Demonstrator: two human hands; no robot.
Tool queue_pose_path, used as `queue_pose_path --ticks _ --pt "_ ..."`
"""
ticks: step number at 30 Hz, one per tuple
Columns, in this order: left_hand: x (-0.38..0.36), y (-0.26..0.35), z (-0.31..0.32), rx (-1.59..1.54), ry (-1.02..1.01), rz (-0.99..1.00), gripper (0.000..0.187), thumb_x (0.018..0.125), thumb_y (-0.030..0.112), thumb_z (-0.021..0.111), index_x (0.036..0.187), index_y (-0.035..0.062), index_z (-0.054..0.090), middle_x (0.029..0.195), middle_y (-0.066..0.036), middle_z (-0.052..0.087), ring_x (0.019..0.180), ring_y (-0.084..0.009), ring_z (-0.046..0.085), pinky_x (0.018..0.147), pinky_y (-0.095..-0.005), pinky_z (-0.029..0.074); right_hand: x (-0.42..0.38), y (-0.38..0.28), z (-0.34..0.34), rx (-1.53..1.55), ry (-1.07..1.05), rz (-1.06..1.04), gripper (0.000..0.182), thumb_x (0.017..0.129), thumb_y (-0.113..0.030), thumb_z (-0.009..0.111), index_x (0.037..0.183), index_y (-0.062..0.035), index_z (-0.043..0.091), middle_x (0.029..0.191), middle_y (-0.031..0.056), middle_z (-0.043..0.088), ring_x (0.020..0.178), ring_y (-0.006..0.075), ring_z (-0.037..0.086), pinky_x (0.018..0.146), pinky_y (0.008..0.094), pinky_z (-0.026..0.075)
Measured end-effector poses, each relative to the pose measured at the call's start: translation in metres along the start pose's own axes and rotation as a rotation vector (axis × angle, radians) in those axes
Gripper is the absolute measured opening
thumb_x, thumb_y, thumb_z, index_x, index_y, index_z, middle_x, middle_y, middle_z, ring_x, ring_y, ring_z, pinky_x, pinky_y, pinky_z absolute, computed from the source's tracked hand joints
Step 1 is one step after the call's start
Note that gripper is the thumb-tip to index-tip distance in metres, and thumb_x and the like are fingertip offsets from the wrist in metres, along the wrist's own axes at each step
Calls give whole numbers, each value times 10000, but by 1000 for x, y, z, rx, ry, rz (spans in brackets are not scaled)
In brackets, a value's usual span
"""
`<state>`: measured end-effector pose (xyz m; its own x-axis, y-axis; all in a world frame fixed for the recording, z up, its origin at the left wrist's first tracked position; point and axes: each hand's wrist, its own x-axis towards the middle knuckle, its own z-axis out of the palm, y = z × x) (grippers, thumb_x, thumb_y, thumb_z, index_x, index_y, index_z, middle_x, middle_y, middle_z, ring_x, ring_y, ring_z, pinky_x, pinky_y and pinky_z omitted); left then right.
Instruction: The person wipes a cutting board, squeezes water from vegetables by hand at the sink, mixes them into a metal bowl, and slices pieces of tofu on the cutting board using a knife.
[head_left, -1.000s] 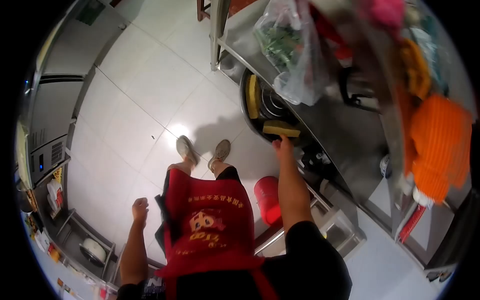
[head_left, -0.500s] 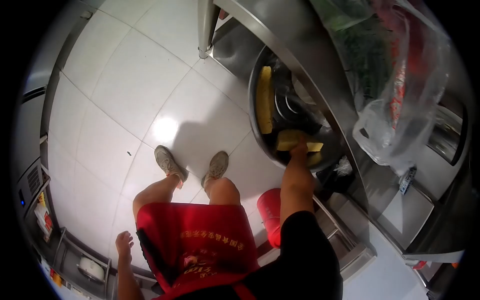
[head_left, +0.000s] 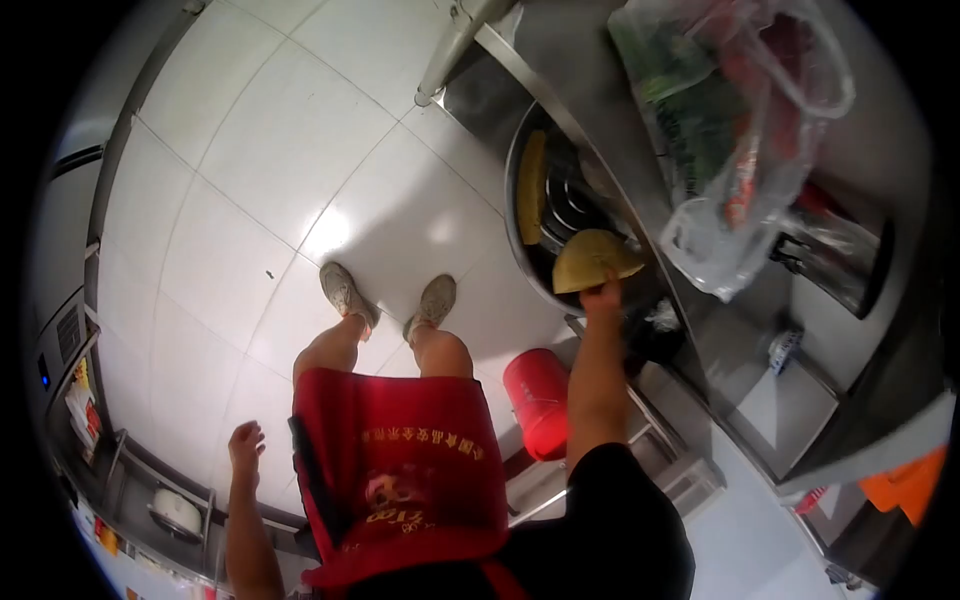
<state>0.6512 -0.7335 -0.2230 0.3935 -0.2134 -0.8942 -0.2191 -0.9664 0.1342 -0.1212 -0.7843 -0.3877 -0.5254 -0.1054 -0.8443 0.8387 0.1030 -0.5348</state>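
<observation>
My right hand (head_left: 603, 294) grips the near edge of a half-round, dull yellow piece (head_left: 590, 258) that looks like cut pumpkin. It is held over the near part of a large dark metal basin (head_left: 513, 190) on the low shelf. Along the basin's left side lies a long yellow piece (head_left: 533, 188) of similar look. Part of the basin is hidden beneath the steel counter. My left hand (head_left: 246, 445) hangs at my left side over the floor, fingers loosely bent and apart, holding nothing.
Above the basin, a steel counter (head_left: 655, 225) carries a clear plastic bag (head_left: 715, 240) with green and red contents. A red bucket (head_left: 540, 405) stands by my right arm. Left are steel shelves with a white pot (head_left: 176, 512). Pale tiles (head_left: 220, 230) cover the floor.
My right hand has raised and turned the yellow piece, so its rounded side now shows. The view has shifted slightly. My left hand still hangs at my side.
</observation>
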Motion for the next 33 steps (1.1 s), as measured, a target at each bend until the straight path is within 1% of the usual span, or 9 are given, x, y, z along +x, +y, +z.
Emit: queue_pose_path --ticks 8,9,13,16,19,22,25,30,33 --pt "-59 76 -7 -158 -202 283 279 905 173 557 1138 29 611 981 -67 643 857 -143 595 729 -285 493 -246 76 66 -285 -236 171 377 814 -62 640 1185 -79 575 1137 58 636 1030 241 612 914 414 503" --pt "-59 80 -12 -230 -324 376 298 909 190 584 1168 44 598 1047 -63 626 925 -167 594 806 -332 496 -301 84 100 -324 -328 223 418 819 -52 621 1229 -73 543 1157 80 626 1062 262 602 932 425 498" --pt "-153 213 -57 -321 -555 475 556 886 272 651 1348 28 462 1304 -159 527 1207 -276 503 1009 -391 421 -458 125 218 -494 -720 369 475 858 -76 559 1322 -46 462 1257 121 565 1153 303 551 993 459 457" --pt "-202 284 -91 -509 -585 601 669 880 350 656 1408 40 387 1379 -178 454 1275 -294 438 1062 -407 371 -562 134 302 -589 -941 451 475 873 -112 567 1323 -16 449 1260 136 558 1148 296 551 983 450 456" --pt "-228 368 -149 -972 -894 658 885 796 514 690 1444 39 321 1397 -196 433 1306 -314 412 1097 -430 342 -645 153 396 -708 -1256 336 490 884 -146 581 1326 3 432 1267 140 546 1149 276 546 968 426 454" --pt "-200 428 -210 -1185 -1157 639 817 805 419 690 1405 -16 349 1352 -223 486 1228 -365 504 1045 -474 416 -735 177 486 -713 -1497 167 501 908 -215 568 1335 0 419 1270 130 542 1153 256 542 965 408 444" --pt "-175 468 -279 -1245 -1314 764 687 823 300 673 1372 -6 397 1295 -213 536 1164 -351 557 1008 -477 450 -773 190 569 -837 -1649 197 509 933 -274 530 1333 14 403 1291 128 523 1167 243 530 976 402 427" --pt "-142 515 -364 -1433 -1251 887 658 794 200 670 1352 -28 407 1284 -232 541 1165 -359 558 974 -470 483 -834 217 716 -1371 -1841 -64 588 950 -508 483 1088 53 587 921 138 655 792 197 649 687 315 533" --pt "-133 538 -411 -1546 -1201 876 642 788 172 661 1340 -44 413 1269 -232 552 1157 -361 564 969 -463 489 -861 246 802 -1503 -1776 56 552 962 -483 457 1082 40 589 879 132 663 762 205 660 696 326 543"
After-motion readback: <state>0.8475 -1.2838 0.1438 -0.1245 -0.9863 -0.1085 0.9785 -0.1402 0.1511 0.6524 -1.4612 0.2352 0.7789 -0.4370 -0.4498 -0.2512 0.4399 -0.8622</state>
